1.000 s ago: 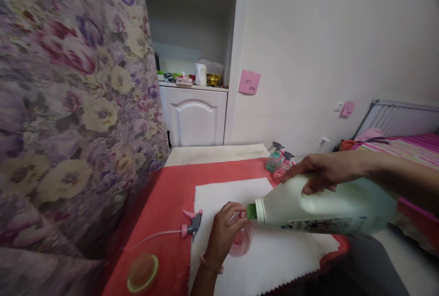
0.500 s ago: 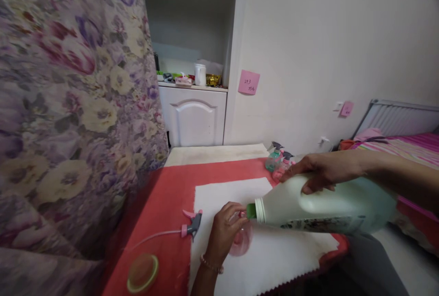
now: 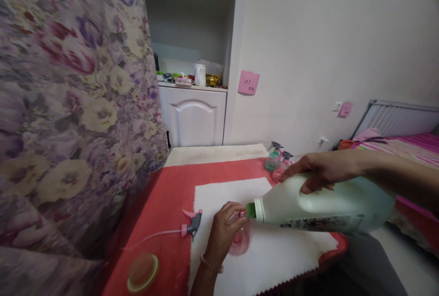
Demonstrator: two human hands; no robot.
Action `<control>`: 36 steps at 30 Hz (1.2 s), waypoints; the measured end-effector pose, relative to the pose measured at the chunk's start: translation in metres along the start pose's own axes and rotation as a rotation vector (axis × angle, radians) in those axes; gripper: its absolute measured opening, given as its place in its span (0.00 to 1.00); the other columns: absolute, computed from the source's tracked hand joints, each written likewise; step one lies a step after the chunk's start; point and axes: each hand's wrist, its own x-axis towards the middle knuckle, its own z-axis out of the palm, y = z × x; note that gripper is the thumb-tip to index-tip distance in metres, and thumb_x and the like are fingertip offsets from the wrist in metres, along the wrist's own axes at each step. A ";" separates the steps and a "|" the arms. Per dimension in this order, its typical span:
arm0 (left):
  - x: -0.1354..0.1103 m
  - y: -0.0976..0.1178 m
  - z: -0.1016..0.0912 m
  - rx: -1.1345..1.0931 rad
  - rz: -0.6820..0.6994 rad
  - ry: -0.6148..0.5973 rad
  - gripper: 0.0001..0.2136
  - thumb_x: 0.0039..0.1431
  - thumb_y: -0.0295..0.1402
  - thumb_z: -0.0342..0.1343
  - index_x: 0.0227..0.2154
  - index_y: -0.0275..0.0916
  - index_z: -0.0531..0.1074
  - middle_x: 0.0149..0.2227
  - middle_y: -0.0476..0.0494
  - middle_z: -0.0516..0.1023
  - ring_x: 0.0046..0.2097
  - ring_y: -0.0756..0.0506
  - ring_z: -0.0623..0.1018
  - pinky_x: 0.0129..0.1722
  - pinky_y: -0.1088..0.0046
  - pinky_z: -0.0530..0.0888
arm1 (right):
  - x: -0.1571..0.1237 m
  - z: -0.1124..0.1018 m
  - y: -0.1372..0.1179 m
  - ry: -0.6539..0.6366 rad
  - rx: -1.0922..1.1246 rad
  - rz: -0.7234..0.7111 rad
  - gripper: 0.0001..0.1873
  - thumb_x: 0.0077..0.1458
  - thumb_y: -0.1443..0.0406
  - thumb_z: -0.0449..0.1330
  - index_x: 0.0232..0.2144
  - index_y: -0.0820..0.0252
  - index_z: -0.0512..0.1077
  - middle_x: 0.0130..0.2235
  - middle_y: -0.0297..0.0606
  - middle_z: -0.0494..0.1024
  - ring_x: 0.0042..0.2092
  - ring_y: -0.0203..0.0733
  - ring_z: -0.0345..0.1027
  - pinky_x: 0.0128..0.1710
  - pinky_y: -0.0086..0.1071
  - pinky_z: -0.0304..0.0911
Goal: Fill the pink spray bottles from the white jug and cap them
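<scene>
My right hand (image 3: 318, 172) grips the handle of a large pale green jug (image 3: 329, 211), tipped on its side so its green spout (image 3: 251, 210) points left. The spout meets the neck of a small clear pink bottle (image 3: 241, 240) standing on the white cloth. Around that bottle's neck are the closed fingers of my left hand (image 3: 226, 223), with a bead bracelet at the wrist. A grey and pink spray trigger head (image 3: 192, 224) with its thin tube lies left of the hand. Nearer me is a round cap (image 3: 143, 272) with a pale green rim.
Spray bottles, one green (image 3: 273, 161) and one pink (image 3: 281, 167), stand at the table's back right. The white cloth (image 3: 229, 191) overlies a red cover (image 3: 164, 195). A floral curtain (image 3: 78, 104) hangs at left; a white cabinet (image 3: 195, 115) stands behind.
Almost nothing differs. Both hands, the tilted jug and the small pink bottle hold nearly the same positions.
</scene>
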 end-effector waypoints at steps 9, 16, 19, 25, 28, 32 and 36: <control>-0.001 -0.002 0.001 -0.005 0.001 0.002 0.07 0.53 0.27 0.59 0.35 0.41 0.78 0.39 0.45 0.76 0.44 0.43 0.75 0.46 0.69 0.69 | 0.001 0.000 0.001 -0.001 0.011 0.014 0.27 0.55 0.60 0.61 0.57 0.56 0.67 0.35 0.36 0.72 0.28 0.32 0.64 0.21 0.20 0.59; 0.000 -0.003 0.001 0.000 0.010 0.003 0.07 0.54 0.28 0.58 0.35 0.40 0.78 0.39 0.44 0.76 0.43 0.43 0.75 0.45 0.69 0.70 | 0.000 0.000 0.001 -0.001 0.006 0.024 0.27 0.56 0.60 0.61 0.58 0.56 0.66 0.35 0.36 0.72 0.28 0.32 0.64 0.21 0.20 0.59; 0.001 -0.001 0.001 -0.002 0.000 0.003 0.06 0.54 0.29 0.58 0.35 0.40 0.77 0.38 0.44 0.76 0.43 0.43 0.75 0.45 0.69 0.70 | 0.000 0.000 0.000 -0.002 0.007 0.030 0.28 0.56 0.60 0.61 0.58 0.57 0.66 0.34 0.35 0.72 0.28 0.32 0.64 0.21 0.20 0.59; 0.001 0.002 0.001 0.005 -0.001 0.006 0.06 0.54 0.29 0.58 0.35 0.40 0.78 0.38 0.43 0.76 0.43 0.43 0.75 0.45 0.68 0.70 | 0.000 -0.001 0.000 -0.007 0.004 0.022 0.28 0.55 0.59 0.61 0.58 0.57 0.66 0.34 0.36 0.72 0.28 0.33 0.64 0.21 0.21 0.59; 0.000 0.001 0.001 0.000 -0.001 0.007 0.06 0.54 0.29 0.58 0.35 0.40 0.78 0.38 0.44 0.76 0.43 0.43 0.75 0.45 0.68 0.70 | 0.000 -0.001 0.000 -0.012 0.002 0.018 0.27 0.56 0.60 0.61 0.57 0.57 0.66 0.35 0.37 0.72 0.29 0.33 0.64 0.21 0.20 0.59; 0.000 -0.001 0.001 -0.001 0.005 0.001 0.07 0.54 0.28 0.58 0.35 0.41 0.78 0.39 0.44 0.76 0.43 0.43 0.75 0.45 0.68 0.70 | 0.000 -0.001 0.000 -0.010 -0.003 0.019 0.28 0.56 0.59 0.61 0.58 0.57 0.66 0.36 0.38 0.73 0.28 0.33 0.64 0.21 0.21 0.59; 0.000 -0.001 0.001 -0.016 0.003 0.006 0.07 0.54 0.28 0.58 0.36 0.41 0.78 0.39 0.44 0.76 0.44 0.43 0.76 0.45 0.69 0.70 | 0.001 -0.001 0.000 -0.009 -0.001 0.019 0.28 0.55 0.59 0.61 0.57 0.57 0.66 0.36 0.37 0.73 0.28 0.33 0.64 0.21 0.21 0.59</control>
